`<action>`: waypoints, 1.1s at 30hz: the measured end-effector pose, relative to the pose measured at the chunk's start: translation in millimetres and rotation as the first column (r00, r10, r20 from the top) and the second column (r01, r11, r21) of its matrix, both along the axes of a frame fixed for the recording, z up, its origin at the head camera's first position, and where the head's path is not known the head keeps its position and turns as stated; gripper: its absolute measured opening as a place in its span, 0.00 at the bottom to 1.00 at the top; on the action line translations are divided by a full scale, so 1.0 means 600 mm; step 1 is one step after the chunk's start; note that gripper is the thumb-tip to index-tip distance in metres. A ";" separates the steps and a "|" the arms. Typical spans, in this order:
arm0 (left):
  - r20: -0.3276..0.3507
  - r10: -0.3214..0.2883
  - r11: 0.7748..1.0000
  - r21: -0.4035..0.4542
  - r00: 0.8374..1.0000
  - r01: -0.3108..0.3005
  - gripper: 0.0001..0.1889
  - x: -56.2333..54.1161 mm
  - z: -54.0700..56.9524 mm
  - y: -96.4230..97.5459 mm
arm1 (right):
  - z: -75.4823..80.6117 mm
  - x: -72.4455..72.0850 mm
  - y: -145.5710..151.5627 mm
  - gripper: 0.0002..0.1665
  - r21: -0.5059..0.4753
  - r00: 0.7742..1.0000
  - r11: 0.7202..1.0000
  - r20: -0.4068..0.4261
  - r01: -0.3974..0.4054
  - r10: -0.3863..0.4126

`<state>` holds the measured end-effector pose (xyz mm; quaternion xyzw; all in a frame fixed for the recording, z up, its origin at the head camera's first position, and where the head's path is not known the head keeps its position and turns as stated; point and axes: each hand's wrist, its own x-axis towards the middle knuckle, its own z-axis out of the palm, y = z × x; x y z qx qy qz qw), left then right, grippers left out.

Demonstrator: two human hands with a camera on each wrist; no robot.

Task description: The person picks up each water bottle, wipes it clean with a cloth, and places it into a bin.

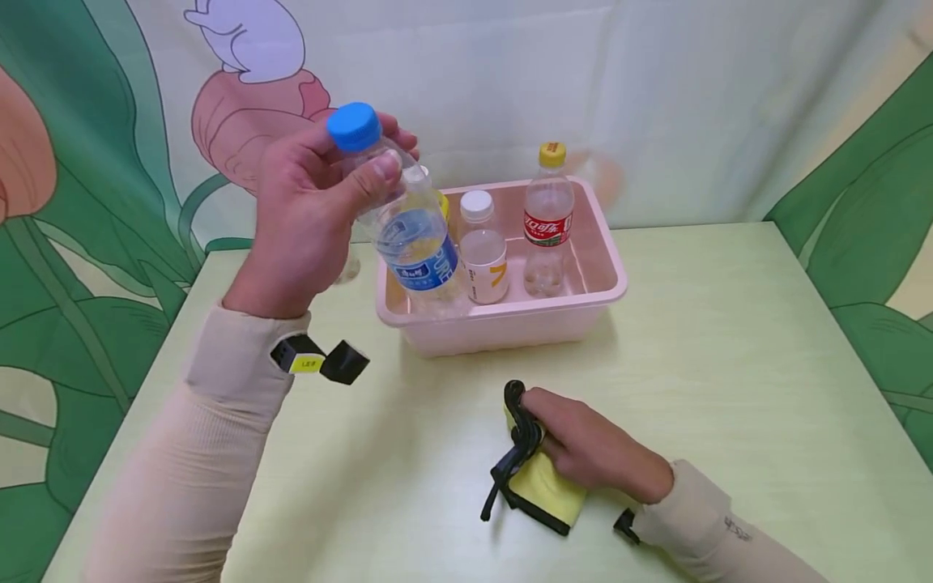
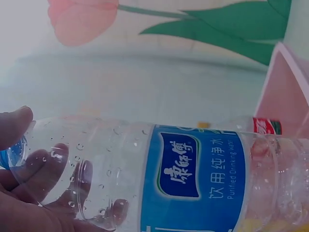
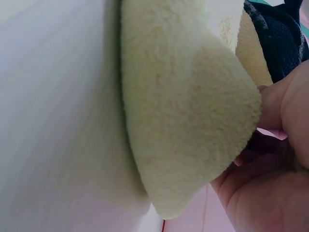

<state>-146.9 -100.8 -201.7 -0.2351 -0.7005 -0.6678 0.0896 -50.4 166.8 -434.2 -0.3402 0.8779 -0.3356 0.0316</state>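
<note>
My left hand (image 1: 306, 210) grips a clear water bottle (image 1: 419, 251) around its shoulder, just below the blue cap (image 1: 354, 127). The bottle tilts, its base overlapping the front left of the pink basin (image 1: 503, 328) in the head view. Its blue label (image 2: 193, 174) and droplets inside show in the left wrist view. Lower on the table, my right hand (image 1: 594, 449) pinches a folded yellow cloth (image 1: 550, 490) with black edging; a bunched dark part (image 1: 523, 433) stands up at its left. Soft yellow pile (image 3: 188, 106) fills much of the right wrist view.
Inside the basin stand a white-capped bottle (image 1: 483, 259) and a red-labelled bottle with a yellow cap (image 1: 548, 231). Something yellow (image 1: 443, 205) is partly hidden behind the held bottle. A patterned curtain (image 1: 692, 105) hangs along the table's (image 1: 729, 364) back edge.
</note>
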 end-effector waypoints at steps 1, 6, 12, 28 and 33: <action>0.010 0.013 1.000 -0.007 1.000 -0.013 0.11 -0.006 -0.003 0.000 | 0.000 0.000 0.000 0.16 0.002 1.000 1.000 0.007 0.001 -0.001; 0.074 0.068 0.997 -0.030 0.995 -0.066 0.12 -0.033 -0.021 -0.001 | 0.002 0.002 0.000 0.16 0.002 1.000 1.000 0.023 0.000 -0.001; 0.122 0.114 0.993 -0.033 0.986 -0.111 0.11 -0.068 -0.052 0.001 | 0.002 0.001 0.000 0.16 -0.001 1.000 1.000 0.015 0.000 0.000; 0.253 0.143 0.988 -0.088 0.957 -0.124 0.16 -0.110 -0.150 0.013 | 0.000 -0.001 0.002 0.16 0.002 1.000 1.000 0.016 -0.003 0.003; 0.310 0.168 0.981 -0.143 0.936 -0.129 0.18 -0.103 -0.165 0.012 | 0.000 0.000 0.003 0.16 0.002 1.000 1.000 0.013 -0.002 0.001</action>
